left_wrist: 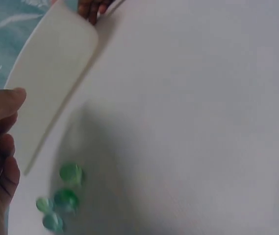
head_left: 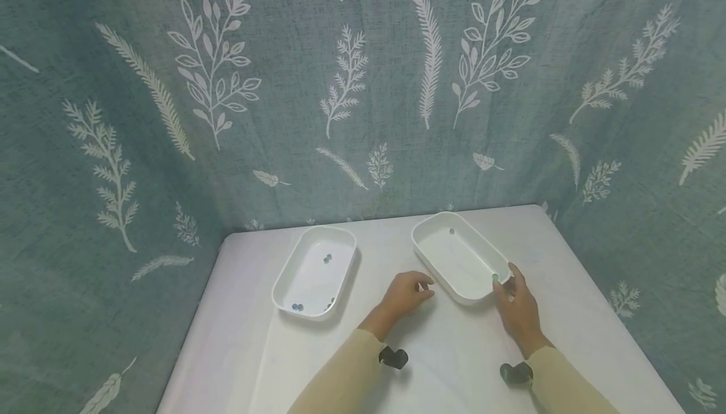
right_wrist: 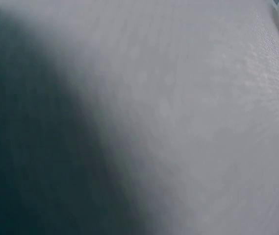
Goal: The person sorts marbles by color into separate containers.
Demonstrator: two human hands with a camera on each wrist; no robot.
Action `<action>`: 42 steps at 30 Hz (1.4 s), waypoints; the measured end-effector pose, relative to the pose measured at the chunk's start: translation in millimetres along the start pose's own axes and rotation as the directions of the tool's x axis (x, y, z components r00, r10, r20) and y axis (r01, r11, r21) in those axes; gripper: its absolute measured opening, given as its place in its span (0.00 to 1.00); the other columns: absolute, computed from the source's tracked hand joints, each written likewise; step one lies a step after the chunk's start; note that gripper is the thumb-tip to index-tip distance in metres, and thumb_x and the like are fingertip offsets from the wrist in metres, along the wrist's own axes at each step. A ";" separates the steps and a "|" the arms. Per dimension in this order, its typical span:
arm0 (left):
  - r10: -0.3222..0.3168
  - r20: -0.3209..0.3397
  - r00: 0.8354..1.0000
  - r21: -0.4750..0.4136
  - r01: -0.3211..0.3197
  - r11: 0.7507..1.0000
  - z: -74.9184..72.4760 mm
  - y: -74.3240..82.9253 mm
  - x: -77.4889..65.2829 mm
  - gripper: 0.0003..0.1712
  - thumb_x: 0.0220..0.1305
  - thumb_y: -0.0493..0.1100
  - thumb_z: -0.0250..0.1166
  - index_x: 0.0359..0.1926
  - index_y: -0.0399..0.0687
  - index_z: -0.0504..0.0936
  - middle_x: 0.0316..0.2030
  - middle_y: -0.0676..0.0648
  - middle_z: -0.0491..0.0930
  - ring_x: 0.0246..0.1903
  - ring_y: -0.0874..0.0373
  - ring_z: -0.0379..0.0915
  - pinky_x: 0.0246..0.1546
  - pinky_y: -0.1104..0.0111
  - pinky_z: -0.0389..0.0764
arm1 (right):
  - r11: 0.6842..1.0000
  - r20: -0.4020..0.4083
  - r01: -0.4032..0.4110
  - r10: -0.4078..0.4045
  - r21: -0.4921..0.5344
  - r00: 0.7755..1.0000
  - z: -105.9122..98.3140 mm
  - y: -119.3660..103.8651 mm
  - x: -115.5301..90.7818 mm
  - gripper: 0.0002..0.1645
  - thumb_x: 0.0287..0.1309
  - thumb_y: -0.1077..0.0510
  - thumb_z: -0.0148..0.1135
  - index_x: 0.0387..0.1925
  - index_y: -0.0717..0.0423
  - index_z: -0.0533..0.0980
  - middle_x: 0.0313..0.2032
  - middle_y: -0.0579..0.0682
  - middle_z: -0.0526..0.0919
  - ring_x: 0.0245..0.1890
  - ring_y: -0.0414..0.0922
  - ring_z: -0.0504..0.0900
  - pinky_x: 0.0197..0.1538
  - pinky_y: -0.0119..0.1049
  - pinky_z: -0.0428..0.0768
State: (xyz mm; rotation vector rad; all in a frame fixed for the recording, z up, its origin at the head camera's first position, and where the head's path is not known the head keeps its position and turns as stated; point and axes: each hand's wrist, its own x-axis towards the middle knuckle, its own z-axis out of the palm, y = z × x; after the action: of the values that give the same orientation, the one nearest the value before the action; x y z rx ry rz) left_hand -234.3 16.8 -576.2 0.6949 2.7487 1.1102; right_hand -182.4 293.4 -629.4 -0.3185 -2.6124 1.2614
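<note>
A white rectangular tray [head_left: 462, 263] lies slanted at the right of the table. My right hand [head_left: 518, 313] grips its near right corner, the thumb at the rim and the fingers outside. A small green marble [head_left: 495, 277] shows by that thumb, and another marble [head_left: 452, 231] sits at the tray's far end. My left hand [head_left: 404, 294] is beside the tray's left wall with loosely curled fingers and nothing visible between them. In the left wrist view its thumb [left_wrist: 9, 102] overlaps the tray wall [left_wrist: 56, 58]. Several green marbles [left_wrist: 65, 199] lie below it there.
A second white tray [head_left: 282, 275] stands at the left, with several marbles [head_left: 327, 258] in it. White cloth [head_left: 227, 338] covers the table. Patterned green curtains [head_left: 374, 86] hang behind and at both sides. The right wrist view shows mostly white surface [right_wrist: 188, 98] and a dark shadow.
</note>
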 end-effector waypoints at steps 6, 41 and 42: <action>0.008 -0.020 1.000 0.019 -0.007 1.000 -5.0 -16.0 -10.4 0.11 0.59 0.43 0.70 0.43 0.49 0.86 0.32 0.59 0.81 0.29 0.69 0.71 0.31 0.75 0.75 | 1.000 0.004 0.004 -0.004 0.007 1.000 -0.5 1.0 -1.3 0.44 0.70 0.36 0.45 0.77 0.45 0.43 0.68 0.65 0.63 0.67 0.66 0.60 0.62 0.69 0.58; -0.084 -0.066 0.994 0.005 0.084 0.996 -20.7 -65.6 -45.4 0.09 0.58 0.44 0.69 0.41 0.50 0.86 0.32 0.58 0.81 0.33 0.63 0.75 0.39 0.66 0.79 | 0.999 0.001 0.033 -0.033 0.021 0.999 -2.0 -1.7 -0.6 0.44 0.70 0.37 0.46 0.77 0.48 0.44 0.69 0.64 0.61 0.67 0.66 0.59 0.63 0.69 0.57; -0.095 -0.057 0.994 0.000 0.096 0.995 -21.4 -65.4 -46.1 0.10 0.58 0.45 0.69 0.41 0.50 0.86 0.33 0.58 0.81 0.34 0.63 0.75 0.40 0.66 0.79 | 0.999 0.003 0.032 -0.032 0.020 0.999 -1.9 -1.8 -0.7 0.44 0.70 0.37 0.46 0.77 0.48 0.44 0.69 0.64 0.60 0.68 0.66 0.59 0.63 0.69 0.57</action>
State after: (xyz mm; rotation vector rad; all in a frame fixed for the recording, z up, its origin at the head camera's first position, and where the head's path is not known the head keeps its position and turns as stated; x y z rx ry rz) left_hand -223.2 -58.7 -608.6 0.5335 2.7982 1.1242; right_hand -181.4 293.6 -626.9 -0.2704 -2.5952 1.2769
